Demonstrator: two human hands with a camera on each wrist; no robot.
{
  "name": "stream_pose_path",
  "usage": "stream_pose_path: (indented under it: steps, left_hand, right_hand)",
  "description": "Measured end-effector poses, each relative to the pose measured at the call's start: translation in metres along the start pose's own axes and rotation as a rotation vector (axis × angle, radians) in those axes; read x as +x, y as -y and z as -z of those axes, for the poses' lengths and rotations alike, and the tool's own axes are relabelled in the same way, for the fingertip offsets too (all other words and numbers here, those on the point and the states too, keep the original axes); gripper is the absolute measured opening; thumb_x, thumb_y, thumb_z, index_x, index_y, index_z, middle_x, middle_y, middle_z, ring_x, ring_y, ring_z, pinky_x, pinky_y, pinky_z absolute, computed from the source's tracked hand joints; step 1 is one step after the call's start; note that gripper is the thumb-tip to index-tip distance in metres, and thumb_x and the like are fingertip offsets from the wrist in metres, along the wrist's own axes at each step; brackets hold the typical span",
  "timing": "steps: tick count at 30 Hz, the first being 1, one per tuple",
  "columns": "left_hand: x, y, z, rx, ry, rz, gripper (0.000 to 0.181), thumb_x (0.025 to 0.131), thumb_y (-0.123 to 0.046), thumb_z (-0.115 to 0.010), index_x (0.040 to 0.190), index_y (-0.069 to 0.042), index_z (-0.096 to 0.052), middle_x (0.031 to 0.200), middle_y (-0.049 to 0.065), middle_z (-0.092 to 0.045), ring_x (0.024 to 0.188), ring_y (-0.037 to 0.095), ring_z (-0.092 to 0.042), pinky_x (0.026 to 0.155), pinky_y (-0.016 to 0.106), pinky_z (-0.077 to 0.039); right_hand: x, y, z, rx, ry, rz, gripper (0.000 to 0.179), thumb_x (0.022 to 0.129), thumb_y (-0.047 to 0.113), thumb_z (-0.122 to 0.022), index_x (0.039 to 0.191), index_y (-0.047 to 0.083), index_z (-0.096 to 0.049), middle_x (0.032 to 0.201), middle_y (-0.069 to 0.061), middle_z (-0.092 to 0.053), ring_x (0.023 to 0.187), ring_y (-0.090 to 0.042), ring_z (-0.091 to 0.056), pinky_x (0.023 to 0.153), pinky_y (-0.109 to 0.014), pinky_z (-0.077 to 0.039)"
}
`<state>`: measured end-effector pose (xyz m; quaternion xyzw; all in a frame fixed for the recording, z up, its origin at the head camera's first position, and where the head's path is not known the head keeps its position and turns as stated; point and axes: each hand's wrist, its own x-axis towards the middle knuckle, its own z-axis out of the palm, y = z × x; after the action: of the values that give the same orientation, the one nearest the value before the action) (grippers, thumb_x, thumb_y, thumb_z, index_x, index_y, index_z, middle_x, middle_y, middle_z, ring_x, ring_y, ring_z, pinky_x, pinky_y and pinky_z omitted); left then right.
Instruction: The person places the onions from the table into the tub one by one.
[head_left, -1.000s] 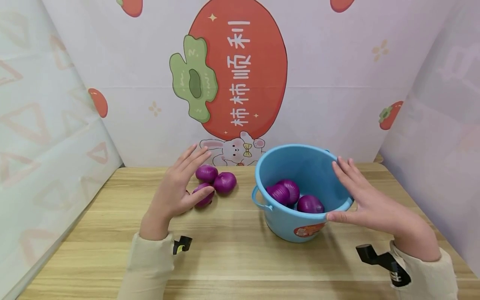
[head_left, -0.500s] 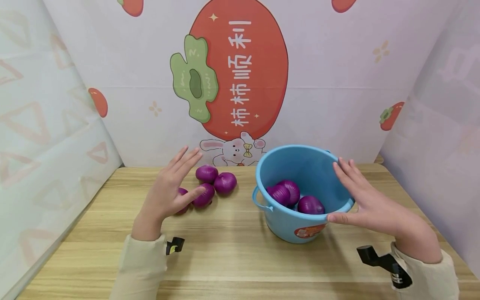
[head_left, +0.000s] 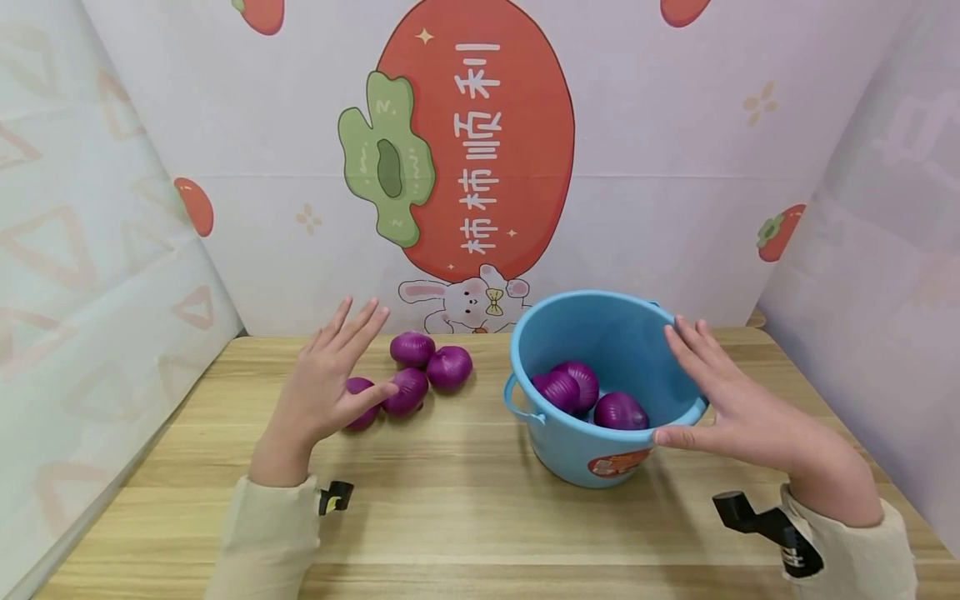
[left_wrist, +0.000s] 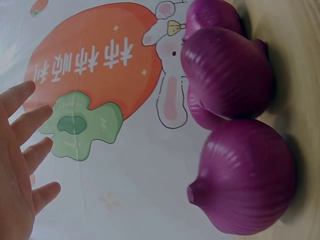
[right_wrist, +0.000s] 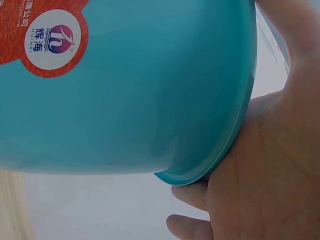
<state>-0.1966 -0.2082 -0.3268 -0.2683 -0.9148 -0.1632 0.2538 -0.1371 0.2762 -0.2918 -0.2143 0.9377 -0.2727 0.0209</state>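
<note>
Head: the left hand (head_left: 311, 387) is hovering spread near 4 onions (head_left: 450, 368) on the table (head_left: 465, 533); the right hand (head_left: 738, 408), spread, is touching the bucket (head_left: 566, 454) holding 3. Left wrist: onions are looking slick, firm, probably light, best cupped mid-belly. Right wrist: palm (right_wrist: 267, 175) is meeting rim (right_wrist: 245, 92).

- You have one left hand (head_left: 315, 396) and one right hand (head_left: 738, 408).
- You have one blue bucket (head_left: 557, 450).
- You can count seven purple onions (head_left: 450, 368): three in the bucket, four on the table (head_left: 465, 517).
- You see five printed persimmons (head_left: 525, 125) and one rabbit (head_left: 467, 307).
</note>
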Motion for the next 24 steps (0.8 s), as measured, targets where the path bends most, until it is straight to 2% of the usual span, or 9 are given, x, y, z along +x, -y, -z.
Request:
stream_pose_path:
  steps: [4, 10, 17, 24]
  left_hand:
    - [-0.001, 0.003, 0.0, 0.017, 0.066, 0.046, 0.089, 0.082, -0.059, -0.068, 0.157, -0.031, -0.029, 0.164, -0.003, -0.028, 0.155, 0.031, -0.016, 0.109, 0.077, -0.025]
    - [-0.003, 0.011, -0.003, 0.032, 0.118, 0.066, 0.092, 0.082, -0.064, -0.066, 0.158, -0.031, -0.026, 0.166, -0.001, -0.024, 0.155, 0.031, -0.012, 0.11, 0.077, -0.021]
    - [-0.01, 0.023, -0.008, 0.064, 0.164, 0.132, 0.104, 0.076, -0.064, -0.073, 0.159, -0.036, -0.017, 0.167, -0.007, -0.018, 0.155, 0.033, -0.011, 0.112, 0.076, -0.019]
    - [-0.013, 0.03, -0.012, 0.058, 0.189, 0.125, 0.106, 0.074, -0.066, -0.074, 0.159, -0.033, -0.02, 0.165, 0.003, -0.025, 0.155, 0.033, -0.012, 0.111, 0.076, -0.02]
  right_hand:
    - [0.0, 0.0, 0.0, -0.002, -0.001, -0.001, 0.118, 0.079, 0.042, -0.081, 0.161, 0.018, 0.0, 0.168, -0.006, 0.01, 0.153, -0.033, 0.021, 0.099, -0.084, -0.021]
    - [0.0, 0.0, 0.0, -0.008, -0.002, 0.0, 0.118, 0.079, 0.042, -0.081, 0.161, 0.018, 0.0, 0.168, -0.007, 0.01, 0.153, -0.033, 0.02, 0.099, -0.084, -0.022]
    - [0.0, 0.001, 0.0, -0.004, 0.002, 0.002, 0.117, 0.079, 0.042, -0.081, 0.161, 0.019, 0.001, 0.168, -0.006, 0.011, 0.153, -0.033, 0.021, 0.099, -0.084, -0.021]
    - [0.0, 0.002, 0.0, 0.003, -0.003, 0.005, 0.117, 0.079, 0.041, -0.081, 0.161, 0.019, 0.0, 0.168, -0.005, 0.011, 0.153, -0.032, 0.021, 0.1, -0.084, -0.019]
